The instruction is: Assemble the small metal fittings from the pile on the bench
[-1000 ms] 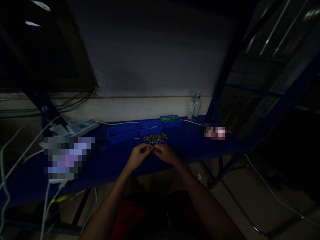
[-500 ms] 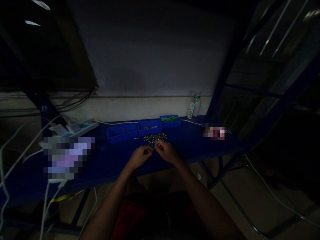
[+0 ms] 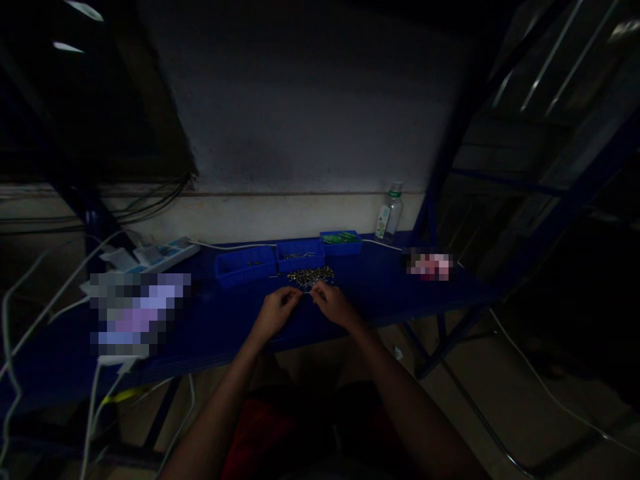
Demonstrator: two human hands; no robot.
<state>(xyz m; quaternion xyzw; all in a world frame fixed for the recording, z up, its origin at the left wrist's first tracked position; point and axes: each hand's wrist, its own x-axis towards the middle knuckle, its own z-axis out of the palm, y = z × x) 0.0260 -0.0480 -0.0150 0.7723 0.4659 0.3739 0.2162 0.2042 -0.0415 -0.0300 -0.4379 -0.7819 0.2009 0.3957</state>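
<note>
A thin metal piece (image 3: 307,292) is held at its ends between the pinched fingertips of the left hand (image 3: 277,311) and the right hand (image 3: 331,304), which are kept slightly apart, low over the blue table (image 3: 370,288). Just beyond the fingertips, a pile of small metal parts (image 3: 311,275) is heaped on the table, with brassy and silvery glints.

Behind the pile, three blue trays are set in a row. In the left tray (image 3: 245,275), a few small pieces are seen toward its right end; in the middle tray (image 3: 300,265), thin silvery pieces are held; the right tray (image 3: 341,247) is filled with green items (image 3: 340,237), too small to be identified.

Farther right, near the wall (image 3: 280,217), a clear bottle (image 3: 393,217) is stood upright; a green band is seen at its neck and a pale label with a green design on its side, but the print is too small to be read. At the table's left, plugs are seated in a white power strip (image 3: 173,253). Nearby, an object is hidden by blurring, as is another at the right.
</note>
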